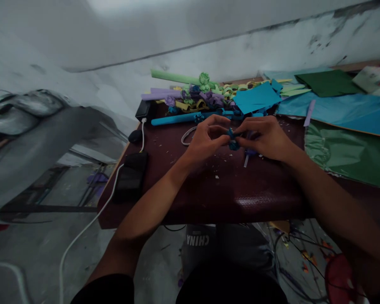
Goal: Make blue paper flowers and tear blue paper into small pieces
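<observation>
Above the dark red tabletop, my left hand (209,136) and my right hand (266,137) meet with fingertips pinched on a small blue crumpled-paper flower (233,145). Thumb and forefinger of each hand grip it from opposite sides. Behind and under my right fingers lies a purple object (251,148), mostly hidden, with a pale translucent stick (246,161) poking out toward me. A blue paper tube (174,120) with a dark blue flower (198,118) on it rests just beyond my left hand.
Paper strips, flowers and a green tube (174,76) are heaped at the back, beside blue paper sheets (256,98). Green packaged paper (345,147) covers the right side. A white cable (114,179) runs past a black box (131,175) at the left edge.
</observation>
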`<move>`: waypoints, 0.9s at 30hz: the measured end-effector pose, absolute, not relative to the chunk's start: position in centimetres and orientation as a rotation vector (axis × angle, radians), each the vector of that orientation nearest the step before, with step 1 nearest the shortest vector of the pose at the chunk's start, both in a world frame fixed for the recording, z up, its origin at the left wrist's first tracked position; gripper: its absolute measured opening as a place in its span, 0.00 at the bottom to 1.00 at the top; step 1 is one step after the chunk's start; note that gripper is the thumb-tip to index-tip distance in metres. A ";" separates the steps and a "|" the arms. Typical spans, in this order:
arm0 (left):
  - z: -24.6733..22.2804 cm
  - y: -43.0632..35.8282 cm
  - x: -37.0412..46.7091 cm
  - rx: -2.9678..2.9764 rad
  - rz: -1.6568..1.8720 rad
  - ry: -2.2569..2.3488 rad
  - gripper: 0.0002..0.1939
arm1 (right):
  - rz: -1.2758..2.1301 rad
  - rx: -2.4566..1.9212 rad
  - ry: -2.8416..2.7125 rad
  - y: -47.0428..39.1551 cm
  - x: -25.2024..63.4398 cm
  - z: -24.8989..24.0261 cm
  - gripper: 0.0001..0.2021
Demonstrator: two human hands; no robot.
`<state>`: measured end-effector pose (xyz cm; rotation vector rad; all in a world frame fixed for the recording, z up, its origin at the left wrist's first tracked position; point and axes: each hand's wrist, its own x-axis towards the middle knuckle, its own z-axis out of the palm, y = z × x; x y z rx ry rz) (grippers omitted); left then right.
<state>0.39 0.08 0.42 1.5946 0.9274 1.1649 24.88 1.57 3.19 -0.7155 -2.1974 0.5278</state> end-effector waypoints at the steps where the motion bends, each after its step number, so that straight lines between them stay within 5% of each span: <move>1: 0.3 0.1 0.6 1.568 1.174 0.935 0.24 | 0.522 -0.741 -2.176 1.6 24.8 3.1 0.05; 12: -1.0 0.1 1.5 1.616 1.202 0.942 0.37 | 0.318 -0.925 -2.104 2.4 24.4 1.6 0.09; 20: -1.7 1.4 1.1 1.561 1.277 0.917 0.36 | 0.467 -0.966 -1.999 3.2 24.6 1.4 0.11; 27: -2.0 1.7 1.0 1.552 1.297 0.941 0.19 | 0.798 -0.990 -1.822 3.8 24.7 0.8 0.09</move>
